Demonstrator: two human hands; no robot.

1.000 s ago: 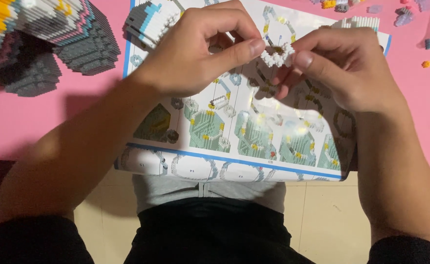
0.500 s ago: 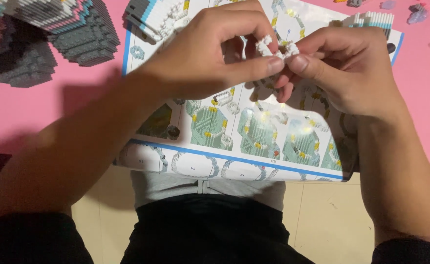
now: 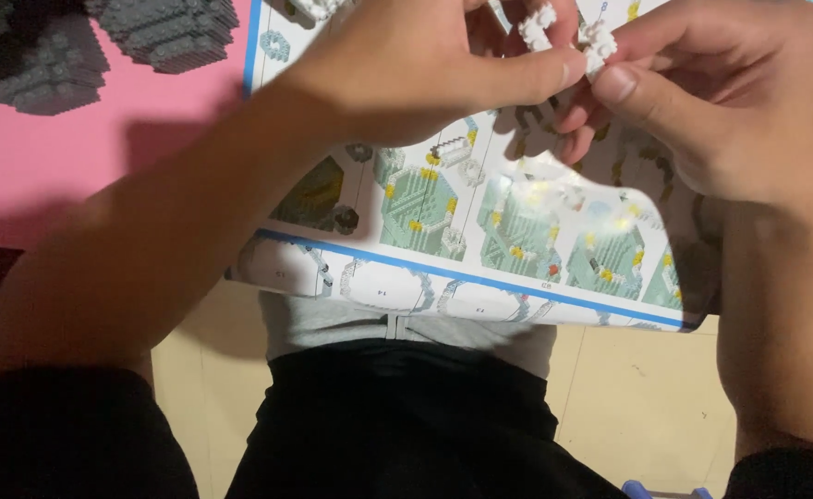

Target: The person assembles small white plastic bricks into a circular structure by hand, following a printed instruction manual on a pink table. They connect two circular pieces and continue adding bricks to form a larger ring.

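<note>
At twelve o'clock, the left hand (image 3: 425, 69) and right hand (image 3: 702, 102) each pinch a small white brick cluster (image 3: 568, 32), not yet joined, above the printed instruction sheet (image 3: 480, 231); the grey brick model (image 3: 162, 32) at ten o'clock on the pink surface (image 3: 74, 166) looks largely built.

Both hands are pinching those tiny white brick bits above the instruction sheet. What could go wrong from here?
1. The small white brick pieces are held only by fingertips of the left hand and right hand; a hard squeeze may pop one loose.
2. The instruction sheet overhangs the pink table edge, so a dropped piece could slide off into the lap or onto the floor.
</note>
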